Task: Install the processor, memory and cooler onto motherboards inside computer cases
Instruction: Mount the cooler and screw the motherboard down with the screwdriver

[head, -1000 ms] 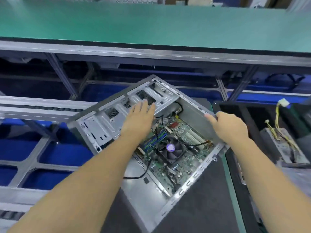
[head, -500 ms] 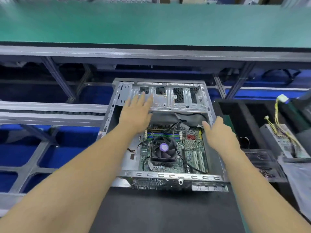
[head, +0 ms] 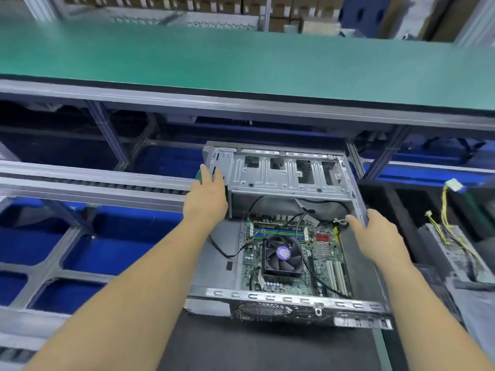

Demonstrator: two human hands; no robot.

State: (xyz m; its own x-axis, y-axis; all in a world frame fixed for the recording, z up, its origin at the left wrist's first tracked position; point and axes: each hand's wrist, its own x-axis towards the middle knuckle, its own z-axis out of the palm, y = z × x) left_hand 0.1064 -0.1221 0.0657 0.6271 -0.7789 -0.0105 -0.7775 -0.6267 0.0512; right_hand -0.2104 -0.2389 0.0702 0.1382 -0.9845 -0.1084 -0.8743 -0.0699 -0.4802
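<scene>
An open grey computer case (head: pixel 278 175) lies flat in front of me on a dark mat (head: pixel 254 349). Inside it sits a green motherboard (head: pixel 325 266) carrying a black cooler fan (head: pixel 282 254) with a purple hub and blue-green memory slots (head: pixel 278 232). My left hand (head: pixel 206 196) lies against the case's left wall by the drive cage, fingers straight. My right hand (head: pixel 375 234) grips the right wall's top edge, thumb inside the case and fingers hidden outside.
A green-topped conveyor bench (head: pixel 241 60) runs across the back. A roller rail (head: pixel 93 183) and blue bins (head: pixel 112 253) lie to the left. On the right a black tray (head: pixel 401 199) and a power supply (head: pixel 455 253) with yellow cables stand close to the case.
The case turned from a diagonal to square in front of me and slid away. My left hand moved from the drive cage top to the left wall.
</scene>
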